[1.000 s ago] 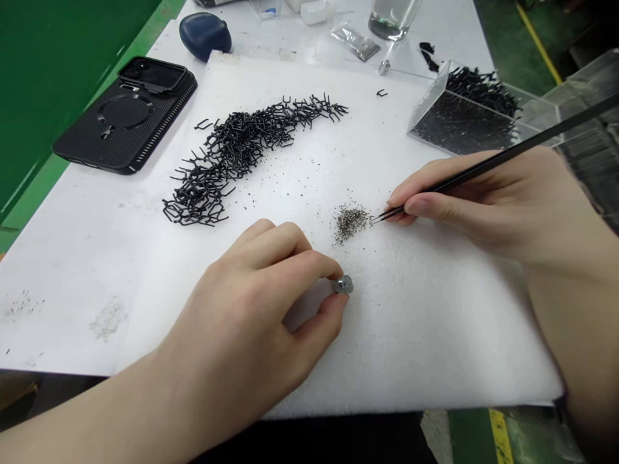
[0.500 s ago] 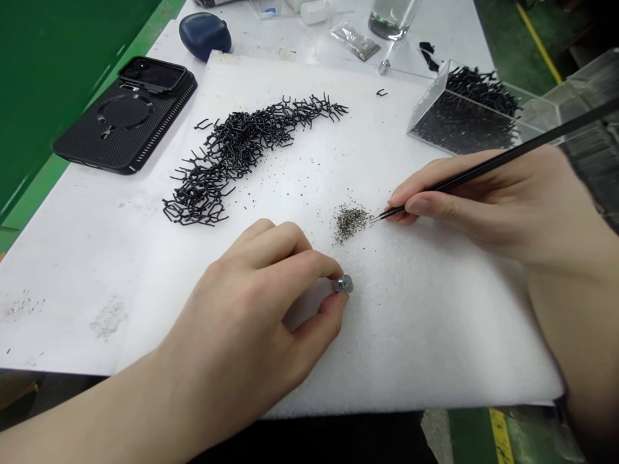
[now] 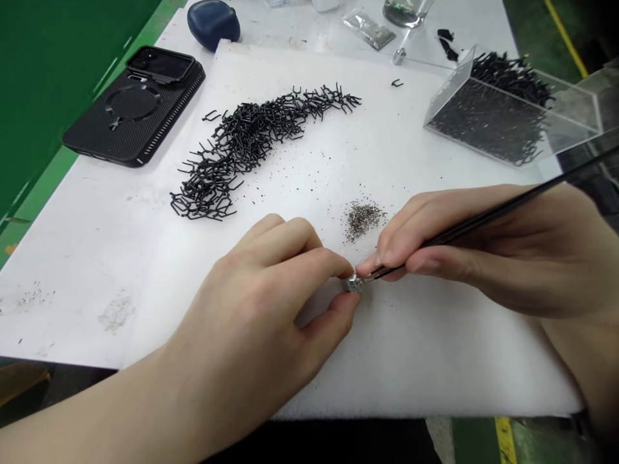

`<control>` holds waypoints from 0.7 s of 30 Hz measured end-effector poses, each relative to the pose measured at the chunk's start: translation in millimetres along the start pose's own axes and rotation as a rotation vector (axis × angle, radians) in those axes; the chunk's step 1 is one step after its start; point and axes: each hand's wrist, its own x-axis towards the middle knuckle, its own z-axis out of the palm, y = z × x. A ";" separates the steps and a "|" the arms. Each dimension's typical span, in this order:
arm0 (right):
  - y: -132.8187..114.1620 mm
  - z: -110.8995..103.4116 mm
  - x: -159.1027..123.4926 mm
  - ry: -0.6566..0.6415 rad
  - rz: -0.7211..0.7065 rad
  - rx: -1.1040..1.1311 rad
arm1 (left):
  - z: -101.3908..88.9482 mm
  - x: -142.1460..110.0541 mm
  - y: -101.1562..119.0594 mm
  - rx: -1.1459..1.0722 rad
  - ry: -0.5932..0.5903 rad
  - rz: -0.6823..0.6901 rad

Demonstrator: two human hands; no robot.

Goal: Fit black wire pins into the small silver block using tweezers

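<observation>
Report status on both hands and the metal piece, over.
Left hand pinching small metal piece. Right hand holding black tweezers, tips at piece; contact unclear. Loose speck pile just beyond, not between them.

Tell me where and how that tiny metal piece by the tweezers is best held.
Probably by opposite sides of the metal piece, coming from the left, as the left hand pinches it: it is small and stubby, and the tweezers reach it from the right, so that end is best left free.
</observation>
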 end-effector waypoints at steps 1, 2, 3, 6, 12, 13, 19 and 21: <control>0.1 0.3 0.0 -0.002 -0.004 0.010 | -0.4 0.4 0.7 0.005 -0.001 -0.002; 0.2 0.6 -0.1 -0.002 -0.010 0.016 | -0.8 0.6 1.2 0.011 -0.004 -0.005; 0.4 0.8 -0.3 -0.002 -0.018 0.019 | -1.1 0.8 1.4 0.012 -0.003 -0.001; 0.7 0.4 -0.8 -0.004 -0.024 0.022 | -1.3 0.5 0.5 0.011 0.001 0.004; 1.5 -2.2 0.0 -0.024 -0.036 0.022 | 2.0 -0.2 -4.7 0.004 0.004 0.007; 1.8 -2.4 0.1 -0.023 -0.033 0.008 | 2.6 0.1 -5.1 0.003 0.004 0.007; 1.8 -2.6 -1.1 -0.020 -0.022 -0.022 | 0.9 2.8 -0.8 -0.009 0.001 0.010; 1.5 -2.7 -1.6 -0.016 -0.021 -0.011 | -0.5 2.3 0.1 -0.005 -0.010 -0.001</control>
